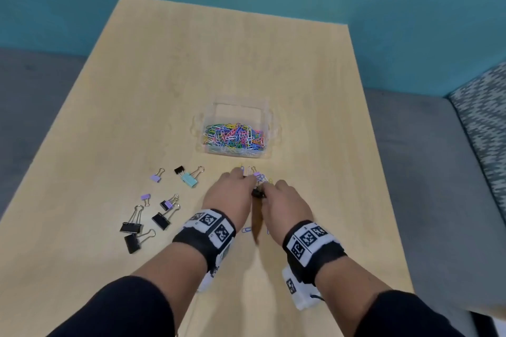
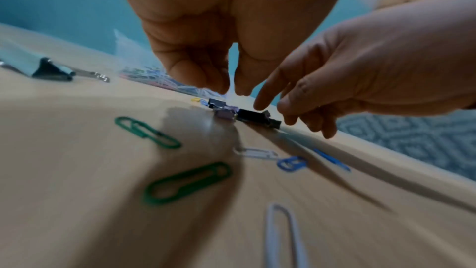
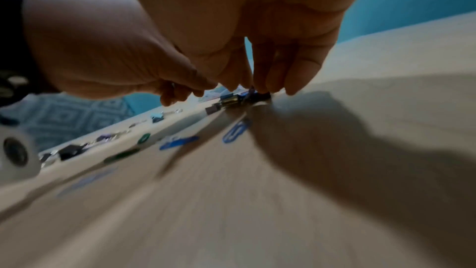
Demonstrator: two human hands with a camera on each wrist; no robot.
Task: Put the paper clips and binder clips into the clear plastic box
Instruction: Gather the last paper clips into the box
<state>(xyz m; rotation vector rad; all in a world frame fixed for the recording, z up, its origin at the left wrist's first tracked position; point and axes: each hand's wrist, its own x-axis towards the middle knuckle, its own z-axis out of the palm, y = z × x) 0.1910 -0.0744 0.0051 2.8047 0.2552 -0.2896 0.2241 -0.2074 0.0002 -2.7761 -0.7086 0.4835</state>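
The clear plastic box (image 1: 271,117) stands mid-table, its floor covered with coloured paper clips (image 1: 234,137). Just in front of it lies a small pile of clips (image 1: 258,176) with a black binder clip (image 2: 253,115) and a purple one (image 2: 225,114). My left hand (image 1: 241,175) hovers over the pile's left side, fingers pointing straight down (image 2: 219,80). My right hand (image 1: 269,186) comes in from the right, and its index fingertip (image 2: 260,105) touches the black binder clip. Neither hand plainly holds anything. Loose green (image 2: 188,182), blue (image 2: 291,163) and white (image 2: 283,237) paper clips lie under my wrists.
Several binder clips lie spread at front left: black (image 1: 131,227), teal (image 1: 189,179), purple (image 1: 156,178). The wooden table (image 1: 191,63) ends close to my right arm, with a patterned seat (image 1: 482,123) beyond. A teal wall rises behind.
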